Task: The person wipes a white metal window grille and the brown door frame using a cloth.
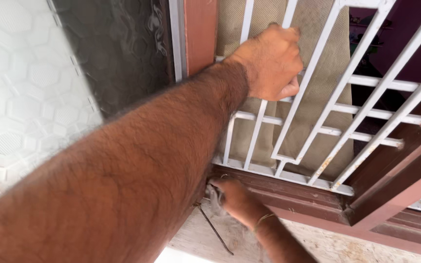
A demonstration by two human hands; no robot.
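The window takes up most of the view: a reddish-brown wooden frame (288, 192) carrying a white metal grille (361, 104), with a beige curtain (317, 58) hanging behind the bars and a patterned frosted glass pane (30, 83) swung out on the left. The left hand (271, 61) is clenched around a bar of the grille, fingers wrapped through and thumb tucked underneath; that grip looks like a brace, so it is best kept firm and the weight kept on it while the other arm works low. The right hand (237, 199), with a thin bangle (264, 219) at the wrist, presses what appears to be a small grey cloth (216, 195) against the bottom rail of the frame, fingers closed on it. For a clean pass, the cloth should stay flat in the groove of the sill and travel along the rail in one direction. A thin dark rod (214, 229) hangs against the wall below, just beside the wrist, and is worth avoiding.
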